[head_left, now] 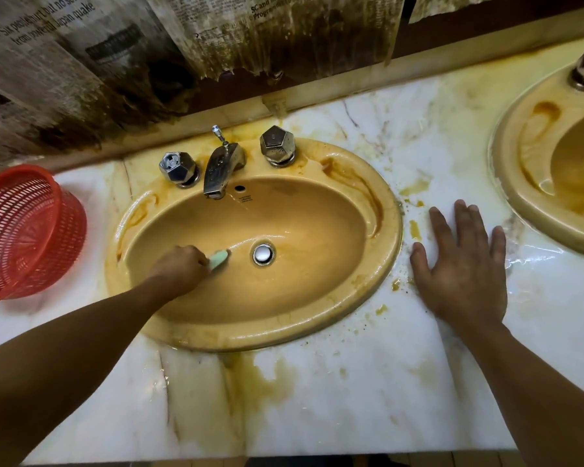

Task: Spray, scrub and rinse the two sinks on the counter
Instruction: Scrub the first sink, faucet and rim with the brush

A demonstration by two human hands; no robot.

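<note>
Two hands: our left hand [179, 268] grips a green scrubber [219, 258] in the sink [257, 335], right hand [464, 267] spread on the counter [334, 409] (newspaper [51, 25] reads "Japan quake").

The back of the left sink [390, 237] is walled off by the spout [221, 170], the left knob [177, 168] and the right knob [278, 144], and only narrow gaps are seen between them. The bowl's left half is taken up by the left hand [179, 269] and the green brush [218, 259] gripped in it. The right half, past the drain plug [263, 254], is kept open. The worktop [351, 399] strip between the left sink and the right sink [506, 183] is blocked by the right hand [462, 271], laid flat with fingers spread. The left end is crowded by the tilted red basket [27, 230], near the rim. Free passage is offered along the broad wet front strip.
</note>
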